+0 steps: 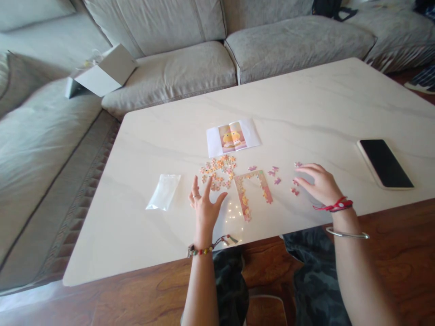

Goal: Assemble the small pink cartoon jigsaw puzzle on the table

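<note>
A partly joined pink jigsaw frame (253, 190) lies on the pale table (306, 113). A heap of loose puzzle pieces (219, 172) sits just behind and left of it. My left hand (205, 203) hovers open with fingers spread, right in front of the heap. My right hand (317, 183) rests with fingers stretched toward a few stray pieces (295, 186) to the right of the frame; it holds nothing I can see. A printed reference picture (233, 137) lies farther back.
An empty clear plastic bag (164, 191) lies left of my left hand. A dark phone (385, 163) lies near the table's right edge. A grey sofa (190, 68) wraps the far and left sides, with a white box (103, 72) on it.
</note>
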A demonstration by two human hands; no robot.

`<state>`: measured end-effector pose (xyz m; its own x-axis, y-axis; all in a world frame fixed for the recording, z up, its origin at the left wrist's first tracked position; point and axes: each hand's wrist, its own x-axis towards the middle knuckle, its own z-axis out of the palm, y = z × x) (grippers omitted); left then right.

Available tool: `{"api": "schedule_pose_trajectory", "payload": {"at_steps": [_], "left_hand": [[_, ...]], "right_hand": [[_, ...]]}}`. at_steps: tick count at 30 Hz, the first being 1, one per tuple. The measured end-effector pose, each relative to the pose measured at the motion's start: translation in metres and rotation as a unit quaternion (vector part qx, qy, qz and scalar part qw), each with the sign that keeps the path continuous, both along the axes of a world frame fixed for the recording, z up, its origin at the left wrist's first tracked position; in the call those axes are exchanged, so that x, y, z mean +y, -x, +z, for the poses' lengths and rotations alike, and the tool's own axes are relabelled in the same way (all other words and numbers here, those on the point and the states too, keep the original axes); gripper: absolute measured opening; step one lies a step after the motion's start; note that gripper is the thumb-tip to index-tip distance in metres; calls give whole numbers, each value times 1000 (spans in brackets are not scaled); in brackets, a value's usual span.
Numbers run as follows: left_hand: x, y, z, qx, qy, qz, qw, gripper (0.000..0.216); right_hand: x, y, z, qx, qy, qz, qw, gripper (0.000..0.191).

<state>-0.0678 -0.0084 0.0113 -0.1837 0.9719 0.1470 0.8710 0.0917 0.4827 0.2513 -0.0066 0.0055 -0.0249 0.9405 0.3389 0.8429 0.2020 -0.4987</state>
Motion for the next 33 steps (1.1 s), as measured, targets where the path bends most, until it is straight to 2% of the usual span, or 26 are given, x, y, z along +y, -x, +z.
{"api": "schedule_pose_trajectory", "payload": {"at_steps": [3, 5, 9, 12, 16, 19, 24, 33], "left_hand": [[-8, 11, -5, 17, -24, 12, 999, 53], [-12, 8, -4, 27, -39, -21, 999, 48], [-13, -12, 1, 68, -17, -108, 992, 39], [-10, -27, 2, 109, 25, -133, 985, 42], [-6, -35, -2, 155, 73, -144, 975, 46], [-6, -36, -4, 166, 95, -155, 969, 43], [-7, -36, -4, 162, 112, -156, 968, 42], [-3, -34, -1, 138, 131, -159, 969, 41]], "right_hand": [[-11, -6, -5, -12, 61, 33, 998, 21], [-14, -4, -4, -20, 87, 61, 994, 21], [-11, 12, 3, -37, 79, 90, 992, 25], [-5, 34, 6, -68, 54, 116, 990, 34], [0, 63, 0, -122, 58, 129, 982, 40], [3, 72, -8, -137, 78, 151, 976, 41], [4, 69, -15, -131, 102, 170, 971, 42], [6, 63, -14, -125, 105, 189, 968, 47]]}}
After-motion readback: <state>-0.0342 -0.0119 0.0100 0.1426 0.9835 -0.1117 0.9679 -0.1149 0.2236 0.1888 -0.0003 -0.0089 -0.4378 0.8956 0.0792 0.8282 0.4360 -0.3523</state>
